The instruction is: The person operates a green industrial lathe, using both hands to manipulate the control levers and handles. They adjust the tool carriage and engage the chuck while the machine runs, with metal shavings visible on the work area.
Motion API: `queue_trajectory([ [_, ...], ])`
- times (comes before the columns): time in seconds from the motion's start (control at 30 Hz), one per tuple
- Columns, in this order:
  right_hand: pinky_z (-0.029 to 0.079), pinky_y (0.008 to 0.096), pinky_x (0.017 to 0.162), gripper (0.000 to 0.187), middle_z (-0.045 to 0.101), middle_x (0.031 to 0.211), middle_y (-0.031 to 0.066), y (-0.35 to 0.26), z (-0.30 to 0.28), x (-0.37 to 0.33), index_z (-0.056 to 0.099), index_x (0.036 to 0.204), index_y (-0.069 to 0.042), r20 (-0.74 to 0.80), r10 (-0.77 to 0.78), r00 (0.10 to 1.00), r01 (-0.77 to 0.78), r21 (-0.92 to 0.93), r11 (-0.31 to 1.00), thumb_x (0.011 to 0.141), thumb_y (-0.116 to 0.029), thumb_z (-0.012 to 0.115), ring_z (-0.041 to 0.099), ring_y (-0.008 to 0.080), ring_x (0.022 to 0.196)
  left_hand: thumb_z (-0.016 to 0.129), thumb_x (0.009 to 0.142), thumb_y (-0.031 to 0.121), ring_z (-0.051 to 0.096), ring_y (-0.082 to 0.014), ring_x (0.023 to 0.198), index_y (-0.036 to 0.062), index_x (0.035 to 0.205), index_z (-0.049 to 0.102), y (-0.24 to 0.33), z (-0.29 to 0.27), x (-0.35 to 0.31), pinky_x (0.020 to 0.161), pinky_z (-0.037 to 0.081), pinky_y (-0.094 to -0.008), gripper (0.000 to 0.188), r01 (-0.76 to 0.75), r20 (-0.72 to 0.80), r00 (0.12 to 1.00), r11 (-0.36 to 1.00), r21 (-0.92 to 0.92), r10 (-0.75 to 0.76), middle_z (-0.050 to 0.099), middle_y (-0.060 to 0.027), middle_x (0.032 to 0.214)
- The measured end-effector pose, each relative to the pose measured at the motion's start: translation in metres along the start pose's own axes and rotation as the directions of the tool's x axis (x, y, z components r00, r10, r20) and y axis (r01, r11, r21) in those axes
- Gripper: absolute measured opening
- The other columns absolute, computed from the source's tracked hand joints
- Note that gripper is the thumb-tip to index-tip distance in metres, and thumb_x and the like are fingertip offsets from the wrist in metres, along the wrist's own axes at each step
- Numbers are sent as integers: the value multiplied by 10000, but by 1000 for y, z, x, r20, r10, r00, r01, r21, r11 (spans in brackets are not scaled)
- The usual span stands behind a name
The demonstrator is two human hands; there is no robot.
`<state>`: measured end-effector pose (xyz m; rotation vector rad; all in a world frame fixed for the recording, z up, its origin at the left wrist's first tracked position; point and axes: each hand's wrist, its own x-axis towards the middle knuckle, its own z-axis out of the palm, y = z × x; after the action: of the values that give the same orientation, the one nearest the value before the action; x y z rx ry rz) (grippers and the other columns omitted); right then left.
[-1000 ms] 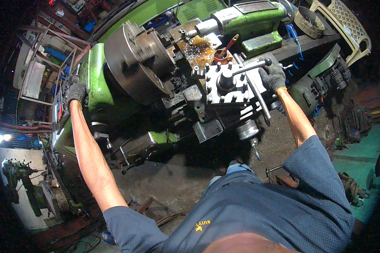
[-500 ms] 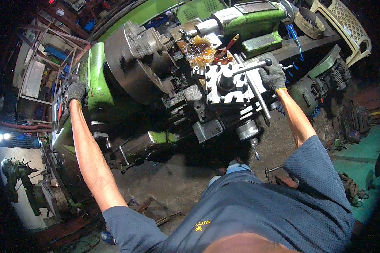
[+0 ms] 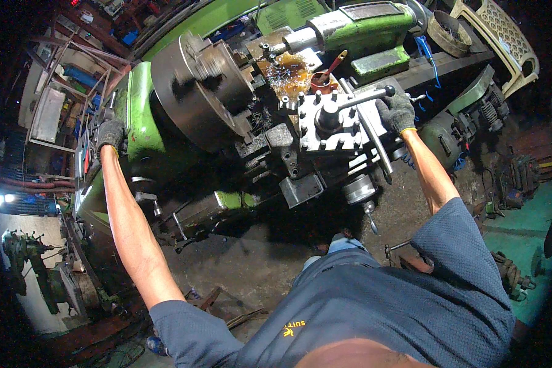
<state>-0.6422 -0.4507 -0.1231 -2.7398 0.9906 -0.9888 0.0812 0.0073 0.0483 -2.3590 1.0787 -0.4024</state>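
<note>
My left hand [image 3: 111,133], in a dark grey knit glove, is closed at the left end of the lathe's green headstock [image 3: 142,113]. What its fingers hold is hidden. In a matching glove, my right hand [image 3: 399,113] lies at the right side of the square tool post [image 3: 330,122], fingers apart, just below the black knob of the clamping lever [image 3: 367,96]. A long metal bar [image 3: 373,136] slants across the tool post beside that hand. The big chuck [image 3: 196,92] is smeared by motion.
A red-brown cup with a brush [image 3: 322,81] stands behind the tool post, near oily metal chips [image 3: 293,72]. The green tailstock [image 3: 365,37] is at the back right. A cross-slide handwheel [image 3: 360,190] juts toward me. A beige plastic chair [image 3: 503,43] stands far right.
The blurred chuck and its jaws show a different turned position. Both hands stay where they were, and the tool post looks unmoved.
</note>
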Motion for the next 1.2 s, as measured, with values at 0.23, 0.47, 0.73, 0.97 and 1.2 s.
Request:
queue_trajectory([
  [0.23,479,461,958,285,642,1134,195,-12,-6,7,679,1080,-68,63,12,998,-15,61,998,812,-166,686,586,395,1109,496,930,169,729,-356,741,77,849,748,-20,5,-11,631,564,-493,280,-111,-79,989,981,161,125,718,-229,834],
  [0.47,470,470,966,283,646,1123,208,2,-7,2,677,1053,-53,40,14,999,-15,6,1000,794,-168,693,586,412,1106,600,915,385,545,-241,480,-14,1189,618,84,-83,-58,495,479,-424,484,287,197,807,78,-955,-557,609,-100,702],
  [0.73,450,459,1040,372,663,1198,198,17,20,0,672,1192,-67,72,-11,997,12,-13,1000,856,-226,650,594,396,1166,576,963,218,592,-285,1049,-39,1354,531,323,-26,-275,930,472,-391,470,193,55,722,124,-973,-690,616,-182,1178],
  [0.97,480,430,977,269,690,1190,109,15,13,-3,711,1125,-120,65,-38,997,37,13,999,877,-208,656,627,329,1129,608,899,451,636,-419,1064,86,1167,671,453,83,-325,921,508,-467,457,669,523,743,479,-568,-417,686,-213,1141],
  [1.2,483,408,1029,262,699,1210,124,22,21,0,730,1098,-98,75,-57,995,55,31,998,850,-159,673,637,308,1167,669,890,315,586,-289,578,91,917,614,477,167,-323,517,504,-468,232,637,890,444,-735,-235,100,631,-122,751],
])
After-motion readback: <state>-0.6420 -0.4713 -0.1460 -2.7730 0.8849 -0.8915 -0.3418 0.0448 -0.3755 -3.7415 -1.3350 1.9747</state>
